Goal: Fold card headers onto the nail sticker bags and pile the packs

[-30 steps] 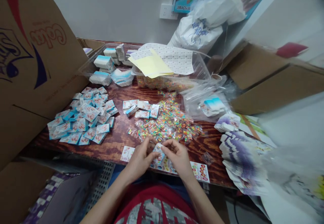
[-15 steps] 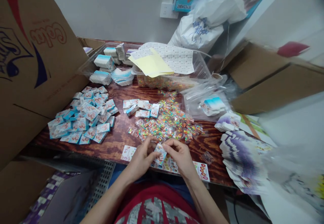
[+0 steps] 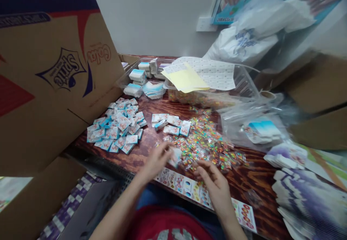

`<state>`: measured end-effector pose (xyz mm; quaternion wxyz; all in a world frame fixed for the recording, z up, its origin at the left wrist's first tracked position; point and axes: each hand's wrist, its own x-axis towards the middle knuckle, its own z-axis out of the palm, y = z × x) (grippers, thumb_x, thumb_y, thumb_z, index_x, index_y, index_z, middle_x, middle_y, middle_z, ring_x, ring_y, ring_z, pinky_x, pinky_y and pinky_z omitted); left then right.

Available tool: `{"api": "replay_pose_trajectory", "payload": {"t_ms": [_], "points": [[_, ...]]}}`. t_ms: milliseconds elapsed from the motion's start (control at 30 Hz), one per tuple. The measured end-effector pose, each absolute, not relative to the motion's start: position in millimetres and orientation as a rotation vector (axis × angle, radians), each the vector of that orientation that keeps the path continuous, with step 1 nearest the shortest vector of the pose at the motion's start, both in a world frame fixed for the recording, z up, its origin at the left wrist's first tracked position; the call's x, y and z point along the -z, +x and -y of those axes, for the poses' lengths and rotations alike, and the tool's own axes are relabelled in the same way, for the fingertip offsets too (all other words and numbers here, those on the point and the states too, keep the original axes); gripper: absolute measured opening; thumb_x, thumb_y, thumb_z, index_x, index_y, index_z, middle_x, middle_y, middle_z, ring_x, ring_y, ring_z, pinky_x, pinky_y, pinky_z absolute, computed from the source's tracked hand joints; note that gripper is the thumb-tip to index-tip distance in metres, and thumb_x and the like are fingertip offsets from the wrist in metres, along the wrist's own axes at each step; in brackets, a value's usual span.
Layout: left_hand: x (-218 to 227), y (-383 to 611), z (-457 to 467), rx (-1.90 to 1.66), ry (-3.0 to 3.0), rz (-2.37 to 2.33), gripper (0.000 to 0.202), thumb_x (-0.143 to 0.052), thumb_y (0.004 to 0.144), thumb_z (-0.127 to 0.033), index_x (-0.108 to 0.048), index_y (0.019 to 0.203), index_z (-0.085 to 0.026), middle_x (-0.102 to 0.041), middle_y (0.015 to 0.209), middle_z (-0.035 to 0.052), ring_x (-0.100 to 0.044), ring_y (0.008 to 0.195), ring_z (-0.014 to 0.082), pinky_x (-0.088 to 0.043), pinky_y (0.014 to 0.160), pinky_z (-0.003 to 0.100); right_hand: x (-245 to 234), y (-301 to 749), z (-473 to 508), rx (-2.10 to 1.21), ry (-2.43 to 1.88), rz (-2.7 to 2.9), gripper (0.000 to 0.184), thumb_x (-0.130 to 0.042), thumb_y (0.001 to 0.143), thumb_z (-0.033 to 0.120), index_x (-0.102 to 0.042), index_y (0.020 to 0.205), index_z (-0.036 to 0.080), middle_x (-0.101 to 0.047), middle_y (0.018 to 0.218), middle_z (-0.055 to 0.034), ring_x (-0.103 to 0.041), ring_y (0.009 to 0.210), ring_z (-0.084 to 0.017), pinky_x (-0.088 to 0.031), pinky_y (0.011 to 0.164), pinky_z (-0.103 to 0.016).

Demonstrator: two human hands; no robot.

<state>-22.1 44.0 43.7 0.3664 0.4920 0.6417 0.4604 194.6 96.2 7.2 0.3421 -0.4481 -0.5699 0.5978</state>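
Observation:
My left hand [image 3: 160, 159] is closed on a small white-and-blue box [image 3: 176, 156], which is blurred by motion. To its right, my right hand [image 3: 214, 180] is half curled, thumb and fingers apart, with nothing visible between them. It hovers by the near side of a pile of small clear packets [image 3: 203, 138] with bright-coloured pieces inside. Under my hands, a strip of sticker sheets [image 3: 187, 188] lies along the table's front edge. Several small boxes with a hand print [image 3: 173, 120] lie just beyond my left hand. A larger heap of the same boxes [image 3: 119, 124] is further left.
A large cardboard carton [image 3: 54, 88] stands at the left. Clear plastic tubs [image 3: 244, 77] at the back hold boxes and packets, partly under paper sheets [image 3: 217, 73]. At right are a plastic bag [image 3: 230, 124] with flat cartons inside and a stack of purple-white flat cartons [image 3: 303, 193].
My hands have moved apart; the box has left my right fingers and stays in my left hand. The camera view has swung left, so everything appears further right.

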Motion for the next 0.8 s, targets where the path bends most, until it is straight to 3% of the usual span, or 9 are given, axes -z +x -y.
{"api": "replay_pose_trajectory", "payload": {"t_ms": [100, 167, 233, 300, 367, 567, 800], "points": [[-69.7, -100.1, -58.8, -1.462, 1.188, -2.014, 0.03, -0.048, 0.092, -0.035, -0.057, 0.115, -0.019, -0.062, 0.083, 0.0017, -0.059, 0.069, 0.0161, -0.048, 0.064, 0.026, -4.6, 201.1, -100.1, -1.582, -1.252, 1.372, 0.042, -0.07, 0.075, 0.058, -0.068, 0.093, 0.02, -0.072, 0.089, -0.0099, -0.066, 0.075, -0.025, -0.052, 0.068, -0.035], [-85.3, -151.6, -67.9, -1.46, 1.246, -2.364, 0.032, -0.046, 0.093, -0.033, -0.057, 0.118, -0.016, -0.062, 0.083, 0.0033, -0.06, 0.074, 0.0183, -0.05, 0.074, 0.031, -7.7, 204.1, -100.1, -1.582, -1.257, 1.39, 0.041, -0.07, 0.073, 0.059, -0.069, 0.088, 0.02, -0.072, 0.085, -0.0095, -0.066, 0.074, -0.026, -0.052, 0.069, -0.036], [-92.6, -186.4, -73.6, -1.308, 1.31, -2.716, 0.034, -0.049, 0.092, -0.028, -0.058, 0.12, -0.013, -0.065, 0.101, 0.0102, -0.06, 0.097, 0.0242, -0.046, 0.092, 0.039, -12.5, 205.7, -98.2, -1.581, -1.234, 1.46, 0.038, -0.067, 0.077, 0.056, -0.069, 0.087, 0.02, -0.071, 0.084, -0.0086, -0.065, 0.076, -0.026, -0.052, 0.071, -0.036], [-88.8, -197.0, -72.8, -1.154, 1.426, -2.938, 0.044, -0.05, 0.092, -0.028, -0.051, 0.131, -0.007, -0.053, 0.131, 0.0188, -0.047, 0.124, 0.0309, -0.034, 0.107, 0.046, -16.9, 207.2, -94.6, -1.543, -1.228, 1.577, 0.032, -0.063, 0.082, 0.052, -0.069, 0.087, 0.021, -0.071, 0.085, -0.0077, -0.065, 0.079, -0.026, -0.051, 0.073, -0.036], [-75.1, -186.5, -65.1, -1.055, 1.568, -3.006, 0.049, -0.05, 0.093, -0.032, -0.047, 0.136, -0.008, -0.04, 0.145, 0.0199, -0.033, 0.136, 0.0329, -0.024, 0.114, 0.048, -18.8, 209.2, -89.0, -1.466, -1.234, 1.721, 0.026, -0.06, 0.086, 0.046, -0.069, 0.087, 0.022, -0.07, 0.086, -0.0067, -0.065, 0.082, -0.026, -0.049, 0.073, -0.035], [-24.6, -148.8, -39.2, -0.627, 1.821, -2.927, 0.047, -0.056, 0.09, -0.041, -0.054, 0.133, -0.022, -0.021, 0.159, 0.0151, -0.011, 0.147, 0.0367, -0.003, 0.115, 0.06, -5.7, 214.4, -69.4, -1.285, -1.151, 2.059, 0.021, -0.052, 0.092, 0.037, -0.064, 0.083, 0.023, -0.065, 0.084, -0.0065, -0.061, 0.082, -0.025, -0.045, 0.073, -0.034], [-29.3, -193.9, -45.4, -0.694, 1.702, -3.013, 0.043, -0.052, 0.091, -0.029, -0.056, 0.133, -0.022, -0.015, 0.161, 0.0126, -0.011, 0.148, 0.0344, -0.01, 0.116, 0.056, 6.1, 207.9, -66.9, -1.233, -1.116, 2.24, 0.021, -0.044, 0.096, 0.03, -0.06, 0.087, 0.021, -0.062, 0.089, -0.0066, -0.058, 0.088, -0.024, -0.044, 0.078, -0.036]]}}
